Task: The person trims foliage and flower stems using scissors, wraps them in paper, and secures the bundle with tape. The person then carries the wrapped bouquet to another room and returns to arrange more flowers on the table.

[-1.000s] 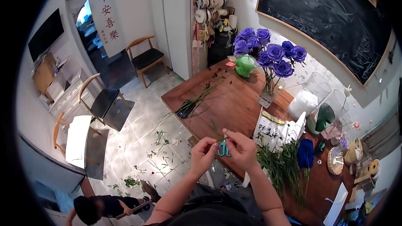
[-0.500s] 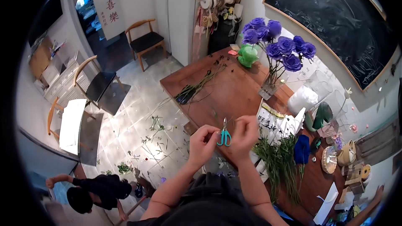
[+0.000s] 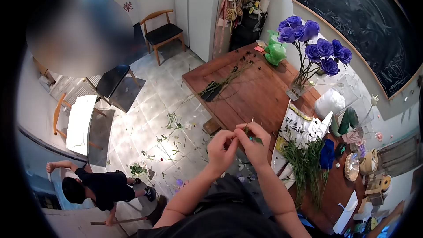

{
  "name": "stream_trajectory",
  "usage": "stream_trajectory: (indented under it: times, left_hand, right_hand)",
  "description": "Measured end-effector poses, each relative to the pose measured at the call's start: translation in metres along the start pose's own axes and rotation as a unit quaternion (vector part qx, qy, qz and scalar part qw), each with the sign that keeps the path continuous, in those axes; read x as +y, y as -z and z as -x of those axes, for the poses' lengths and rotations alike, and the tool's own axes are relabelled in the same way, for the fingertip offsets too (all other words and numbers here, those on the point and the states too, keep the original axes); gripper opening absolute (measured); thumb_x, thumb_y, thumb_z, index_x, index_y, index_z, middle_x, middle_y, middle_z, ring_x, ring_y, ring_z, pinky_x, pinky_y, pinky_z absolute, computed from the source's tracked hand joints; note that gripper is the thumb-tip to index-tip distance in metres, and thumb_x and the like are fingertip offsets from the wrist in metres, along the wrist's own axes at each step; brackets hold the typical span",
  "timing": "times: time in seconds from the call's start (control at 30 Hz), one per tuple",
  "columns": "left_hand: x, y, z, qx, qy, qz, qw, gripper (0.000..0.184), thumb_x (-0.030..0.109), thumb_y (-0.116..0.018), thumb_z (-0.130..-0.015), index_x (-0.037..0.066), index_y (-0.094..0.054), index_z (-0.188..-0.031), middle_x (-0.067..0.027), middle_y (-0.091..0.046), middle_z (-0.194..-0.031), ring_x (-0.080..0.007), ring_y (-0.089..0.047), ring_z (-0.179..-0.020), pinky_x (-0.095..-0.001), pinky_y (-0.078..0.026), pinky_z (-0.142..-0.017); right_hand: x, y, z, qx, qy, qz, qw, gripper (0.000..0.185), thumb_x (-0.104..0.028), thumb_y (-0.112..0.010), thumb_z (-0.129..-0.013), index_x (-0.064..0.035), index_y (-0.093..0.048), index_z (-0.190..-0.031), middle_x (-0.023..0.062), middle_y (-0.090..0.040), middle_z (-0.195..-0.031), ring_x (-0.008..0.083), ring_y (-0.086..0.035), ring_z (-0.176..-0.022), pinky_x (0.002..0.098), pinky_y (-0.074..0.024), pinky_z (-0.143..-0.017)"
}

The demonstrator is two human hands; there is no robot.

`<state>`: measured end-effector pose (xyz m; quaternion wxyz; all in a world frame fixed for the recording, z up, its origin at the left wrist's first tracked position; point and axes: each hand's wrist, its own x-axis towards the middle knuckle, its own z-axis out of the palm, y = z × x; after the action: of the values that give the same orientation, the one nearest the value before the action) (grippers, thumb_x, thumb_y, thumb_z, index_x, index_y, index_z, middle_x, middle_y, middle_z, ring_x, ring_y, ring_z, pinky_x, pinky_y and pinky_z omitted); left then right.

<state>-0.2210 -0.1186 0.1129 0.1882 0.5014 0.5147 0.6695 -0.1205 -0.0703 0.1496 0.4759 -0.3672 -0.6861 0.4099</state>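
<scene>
My left hand [image 3: 221, 151] is closed in a pinch near the table's front edge; what its fingers hold is too small to make out. My right hand [image 3: 254, 146] meets it, its fingers pressed together, with a small green leaf [image 3: 259, 140] showing at them. A bit of the teal-handled scissors [image 3: 251, 139] shows by the right fingers; the rest is hidden behind that hand. Cut green stems [image 3: 304, 163] lie in a bunch to the right. Purple roses [image 3: 324, 48] stand in a clear vase [image 3: 294, 92] farther back on the wooden table [image 3: 255, 94].
Loose stems [image 3: 229, 81] lie on the table's far left part. A white roll [image 3: 330, 101], clear vases and a basket [image 3: 351, 166] crowd the right. Clippings litter the tiled floor [image 3: 154, 105]. A person [image 3: 103, 187] with a long-handled broom is at lower left; chairs stand beyond.
My hands have come together, and my right hand now covers most of the scissors. The view has shifted, and the person with the broom has moved.
</scene>
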Motion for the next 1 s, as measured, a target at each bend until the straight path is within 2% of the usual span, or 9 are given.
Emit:
stream_trajectory:
  times: [0.07, 0.3, 0.53, 0.63, 0.67, 0.8, 0.9, 0.93, 1.0]
  left_hand:
    - [-0.006, 0.011, 0.004, 0.006, 0.022, 0.002, 1.000, 0.007, -0.002, -0.064, -0.077, 0.001, -0.059, -0.082, -0.0045, -0.056, -0.075, -0.0081, -0.049, -0.055, -0.0207, -0.038, -0.049]
    - [-0.033, 0.033, 0.004, -0.010, 0.073, -0.001, 0.997, 0.005, -0.003, -0.061, -0.080, 0.000, -0.057, -0.083, -0.0024, -0.054, -0.076, -0.0039, -0.047, -0.057, -0.0172, -0.036, -0.050]
    - [-0.073, 0.035, -0.030, 0.016, 0.087, -0.051, 0.995, 0.005, -0.004, -0.059, -0.081, 0.000, -0.056, -0.084, -0.0018, -0.053, -0.077, -0.0039, -0.047, -0.058, -0.0169, -0.037, -0.050]
    - [-0.097, 0.037, -0.060, 0.042, 0.081, -0.091, 0.992, 0.006, -0.001, -0.063, -0.078, 0.001, -0.058, -0.081, -0.0039, -0.054, -0.073, -0.0071, -0.047, -0.053, -0.0203, -0.037, -0.048]
    - [-0.103, 0.036, -0.073, 0.036, 0.086, -0.098, 0.991, 0.006, -0.001, -0.063, -0.079, 0.001, -0.058, -0.081, -0.0037, -0.054, -0.073, -0.0069, -0.046, -0.052, -0.0203, -0.037, -0.048]
    - [-0.122, 0.032, -0.117, -0.003, 0.114, -0.125, 0.986, 0.004, 0.001, -0.062, -0.080, 0.001, -0.057, -0.080, -0.0029, -0.053, -0.072, -0.0063, -0.044, -0.052, -0.0199, -0.035, -0.047]
    - [-0.135, 0.022, -0.150, -0.017, 0.122, -0.124, 0.985, 0.004, 0.002, -0.061, -0.081, 0.001, -0.057, -0.081, -0.0018, -0.052, -0.069, -0.0058, -0.041, -0.051, -0.0200, -0.033, -0.047]
    - [-0.138, 0.020, -0.161, -0.028, 0.122, -0.137, 0.983, 0.004, 0.002, -0.061, -0.081, 0.001, -0.057, -0.081, -0.0019, -0.052, -0.069, -0.0058, -0.041, -0.051, -0.0201, -0.034, -0.047]
    - [-0.152, 0.026, -0.173, -0.067, 0.138, -0.163, 0.975, 0.004, 0.003, -0.060, -0.083, 0.001, -0.056, -0.083, -0.0009, -0.054, -0.071, -0.0045, -0.043, -0.054, -0.0197, -0.034, -0.048]
  right_hand:
    - [0.005, -0.012, 0.007, 0.013, 0.019, -0.005, 1.000, 0.009, -0.001, -0.065, -0.076, 0.0045, -0.062, -0.082, 0.0051, -0.059, -0.078, 0.0109, -0.055, -0.070, 0.0224, -0.0440, -0.062]
    - [0.012, -0.028, 0.000, 0.002, -0.189, -0.232, 0.954, 0.009, -0.001, -0.066, -0.077, 0.0017, -0.061, -0.083, 0.0042, -0.058, -0.082, 0.0052, -0.053, -0.075, 0.0197, -0.0435, -0.063]
    - [0.059, -0.056, -0.046, -0.029, -0.276, -0.296, 0.914, 0.008, -0.005, -0.065, -0.080, 0.0008, -0.063, -0.085, 0.0001, -0.058, -0.067, 0.0042, -0.048, -0.051, 0.0173, -0.0382, -0.046]
    - [0.087, -0.068, -0.071, -0.084, -0.207, -0.199, 0.954, 0.010, -0.005, -0.066, -0.079, 0.0017, -0.063, -0.085, 0.0020, -0.059, -0.069, 0.0055, -0.051, -0.055, 0.0209, -0.0406, -0.048]
    - [0.092, -0.070, -0.085, -0.064, -0.003, -0.063, 0.996, 0.009, -0.004, -0.065, -0.077, 0.0019, -0.061, -0.082, 0.0041, -0.058, -0.070, 0.0072, -0.053, -0.061, 0.0252, -0.0430, -0.052]
    - [0.111, -0.069, -0.140, -0.056, 0.227, 0.145, 0.961, 0.005, -0.001, -0.062, -0.078, 0.0008, -0.057, -0.080, 0.0046, -0.054, -0.069, 0.0086, -0.052, -0.062, 0.0260, -0.0425, -0.054]
    - [0.126, -0.080, -0.164, -0.047, -0.033, -0.107, 0.993, 0.005, -0.003, -0.060, -0.081, 0.0007, -0.056, -0.082, 0.0028, -0.053, -0.068, 0.0078, -0.050, -0.059, 0.0234, -0.0404, -0.052]
    - [0.140, -0.084, -0.169, -0.033, -0.163, -0.262, 0.951, 0.006, -0.005, -0.056, -0.085, 0.0002, -0.055, -0.082, 0.0009, -0.051, -0.066, 0.0069, -0.048, -0.055, 0.0204, -0.0381, -0.050]
    - [0.160, -0.073, -0.188, 0.003, -0.216, -0.382, 0.899, 0.007, -0.007, -0.054, -0.086, -0.0003, -0.055, -0.083, 0.0004, -0.052, -0.065, 0.0065, -0.047, -0.053, 0.0194, -0.0371, -0.048]
